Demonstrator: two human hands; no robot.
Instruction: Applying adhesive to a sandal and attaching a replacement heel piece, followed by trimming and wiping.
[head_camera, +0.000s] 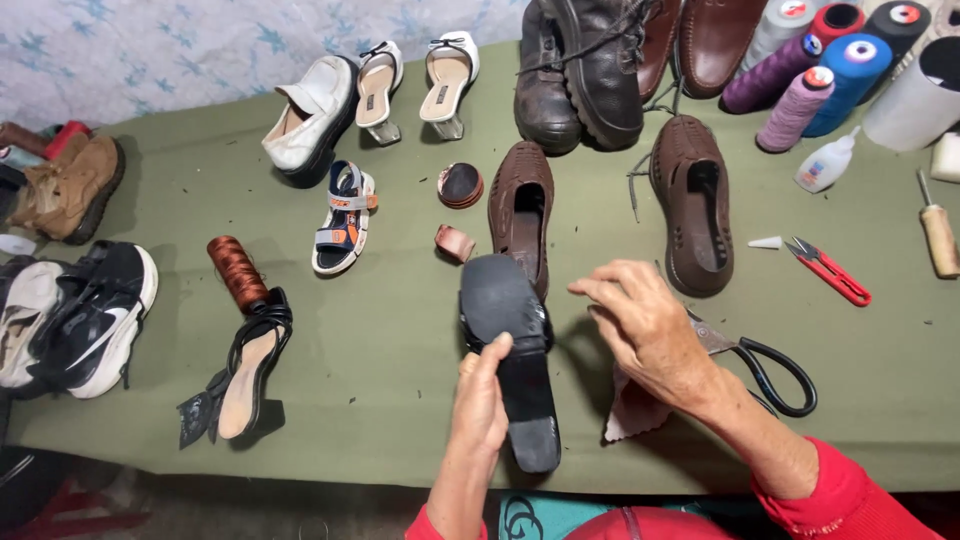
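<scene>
A black shoe (515, 350) is gripped sole-up in the left hand (482, 400), above the front edge of the green worktop (380, 340). The right hand (645, 325) is held loosely open, empty, just beside the shoe and over a brown leather scrap (632, 412) and the scissors (765, 365). With so light a one-handed grip, the shoe could be tipped off the edge.
</scene>
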